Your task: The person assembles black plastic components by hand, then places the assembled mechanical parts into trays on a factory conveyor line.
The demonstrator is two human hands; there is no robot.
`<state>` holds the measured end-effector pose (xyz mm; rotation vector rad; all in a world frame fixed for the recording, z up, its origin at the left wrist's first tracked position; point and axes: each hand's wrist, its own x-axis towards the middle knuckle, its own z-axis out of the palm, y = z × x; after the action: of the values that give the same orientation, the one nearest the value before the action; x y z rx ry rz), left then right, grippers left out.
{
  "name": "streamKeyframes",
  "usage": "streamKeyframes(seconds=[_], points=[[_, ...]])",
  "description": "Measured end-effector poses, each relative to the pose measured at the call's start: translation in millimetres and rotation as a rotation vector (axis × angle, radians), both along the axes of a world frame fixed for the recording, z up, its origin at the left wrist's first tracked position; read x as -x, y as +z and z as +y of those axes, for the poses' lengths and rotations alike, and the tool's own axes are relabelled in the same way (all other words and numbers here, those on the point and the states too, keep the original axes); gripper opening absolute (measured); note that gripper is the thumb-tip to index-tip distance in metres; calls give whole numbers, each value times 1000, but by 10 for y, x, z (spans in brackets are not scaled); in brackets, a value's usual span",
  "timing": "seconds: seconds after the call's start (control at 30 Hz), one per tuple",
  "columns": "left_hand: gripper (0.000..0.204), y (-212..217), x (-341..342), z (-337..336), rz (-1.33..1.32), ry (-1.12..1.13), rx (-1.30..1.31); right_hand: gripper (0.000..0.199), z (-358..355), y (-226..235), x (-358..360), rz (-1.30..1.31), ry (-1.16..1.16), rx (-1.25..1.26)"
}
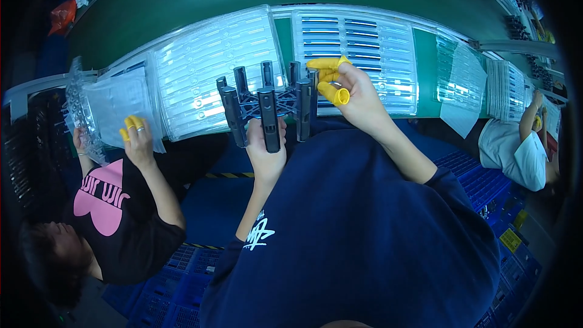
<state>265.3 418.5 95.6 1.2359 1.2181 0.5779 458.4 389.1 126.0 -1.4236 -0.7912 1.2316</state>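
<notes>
Rack (267, 104): a dark frame of upright pegs joined by a lattice, held over the near edge of the bench (425, 61), in front of the trays.
Axis: the long axis is run left to right across the view; the pegs are stood crosswise to it, tips toward the trays.
Left hand (266, 149): closed around the lower end of the middle peg.
Right hand (349, 94): yellow finger cots are worn; the rack's right end peg is pinched between the fingertips.
Left tray (212, 67): clear plastic, ribbed into rows; contents cannot be told.
Right tray (358, 54): clear plastic, dark slim parts laid in its rows.
Co-worker hand (138, 140): rested on a sheet (118, 106) at the left, well apart from the rack.
</notes>
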Motion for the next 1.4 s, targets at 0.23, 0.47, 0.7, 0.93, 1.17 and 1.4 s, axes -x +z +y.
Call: streamKeyframes(seconds=[0.23, 0.47, 0.7, 0.93, 1.17, 1.4], points=[[10, -177, 53, -91, 113, -8, -360, 35, 80, -131, 155, -279, -43, -100], [11, -100, -40, -137, -1, 51, -207, 35, 23, -214, 119, -337, -58, -20], [9, -180, -35, -125, 22, 38, -300, 28, -13, -252, 92, -176, -165, 41], [16, 69, -36, 123, -82, 238, 100, 29, -271, -521, -413, -519, -258, 10], [28, 222, -23, 244, -515, 222, 566, 35, -600, -965, -671, -1182, 155, 122], [30, 251, -29, 197, -454, 56, 575, 27, -692, -1180, -699, -1309, 164, -1]])
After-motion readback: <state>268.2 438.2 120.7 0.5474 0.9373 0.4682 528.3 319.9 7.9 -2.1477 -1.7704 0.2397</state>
